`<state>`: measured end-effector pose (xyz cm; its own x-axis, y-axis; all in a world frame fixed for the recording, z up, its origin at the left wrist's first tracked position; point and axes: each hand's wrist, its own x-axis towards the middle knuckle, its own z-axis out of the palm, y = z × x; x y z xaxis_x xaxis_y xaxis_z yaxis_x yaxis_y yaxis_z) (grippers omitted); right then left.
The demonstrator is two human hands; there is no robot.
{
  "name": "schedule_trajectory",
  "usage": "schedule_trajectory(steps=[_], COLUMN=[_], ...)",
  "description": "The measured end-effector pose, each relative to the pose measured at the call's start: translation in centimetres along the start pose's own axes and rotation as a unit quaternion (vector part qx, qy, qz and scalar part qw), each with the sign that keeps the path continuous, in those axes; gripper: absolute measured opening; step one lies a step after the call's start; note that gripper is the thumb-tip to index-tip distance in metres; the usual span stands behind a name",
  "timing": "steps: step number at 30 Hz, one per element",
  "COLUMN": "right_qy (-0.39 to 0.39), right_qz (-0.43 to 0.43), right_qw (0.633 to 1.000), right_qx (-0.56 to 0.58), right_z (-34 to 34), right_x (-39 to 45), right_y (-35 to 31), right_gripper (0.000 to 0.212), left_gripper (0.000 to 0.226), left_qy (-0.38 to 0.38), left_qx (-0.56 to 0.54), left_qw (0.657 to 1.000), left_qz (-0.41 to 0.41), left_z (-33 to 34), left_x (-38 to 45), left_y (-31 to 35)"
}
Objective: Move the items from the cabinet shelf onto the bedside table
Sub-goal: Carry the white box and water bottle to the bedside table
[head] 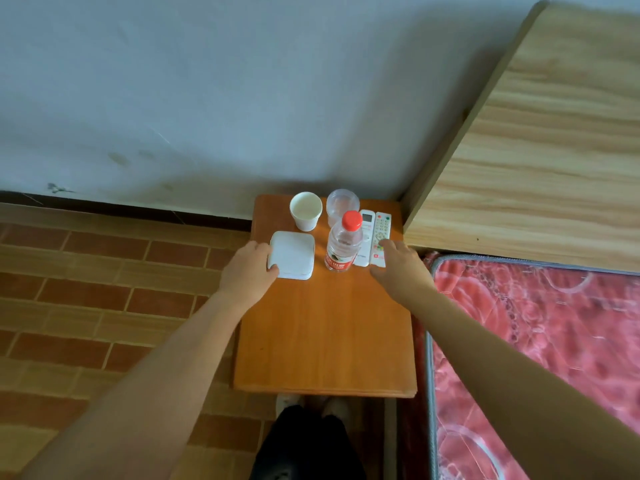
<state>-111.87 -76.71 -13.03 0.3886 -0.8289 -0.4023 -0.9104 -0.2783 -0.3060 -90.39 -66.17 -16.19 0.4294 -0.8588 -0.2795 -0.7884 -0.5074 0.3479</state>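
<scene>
Two bare forearms, no sleeves, watch or rings visible, ending in the left hand (247, 268) and right hand (401, 268). Below, dark black trousers (304, 445) and pale, light-coloured shoes (289, 400), partly hidden and blurred.

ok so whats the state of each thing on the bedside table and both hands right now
water bottle: upright, red cap on
paper cup: upright, open top
clear plastic cup: upright, no lid
white square box: flat, lid closed, held by left hand
two remotes: flat, side by side
right hand: fingers on the right remote
</scene>
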Motion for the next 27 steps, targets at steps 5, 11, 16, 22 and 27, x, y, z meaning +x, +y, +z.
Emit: schedule_trajectory(steps=[5, 11, 16, 22, 27], right_qy=[0.048, 0.147, 0.191, 0.177, 0.168], right_qz=[-0.104, -0.186, -0.226, -0.265, -0.303], right_qw=[0.991, 0.967, 0.951, 0.941, 0.927], right_qx=[-0.069, -0.094, -0.087, -0.115, -0.143], right_z=[-7.7, -14.9, -17.2, -17.1, -16.3], right_x=[-4.0, -8.7, -11.8, -13.3, -14.1], right_y=[-1.9, -4.7, -6.7, -9.4, -13.1], right_gripper=[0.048, 0.044, 0.046, 0.049, 0.05], left_gripper=[0.032, 0.038, 0.048, 0.052, 0.054], left_qy=[-0.034, 0.071, 0.14, 0.174, 0.176], left_qx=[0.038, 0.097, 0.13, 0.156, 0.181], left_qw=[0.996, 0.983, 0.973, 0.969, 0.967], left_qz=[0.068, 0.136, 0.129, 0.078, 0.026], left_z=[-8.0, -16.3, -19.9, -21.6, -22.3], left_x=[-2.5, -6.3, -9.7, -13.3, -17.2], left_y=[2.2, 5.9, 6.9, 5.2, 1.5])
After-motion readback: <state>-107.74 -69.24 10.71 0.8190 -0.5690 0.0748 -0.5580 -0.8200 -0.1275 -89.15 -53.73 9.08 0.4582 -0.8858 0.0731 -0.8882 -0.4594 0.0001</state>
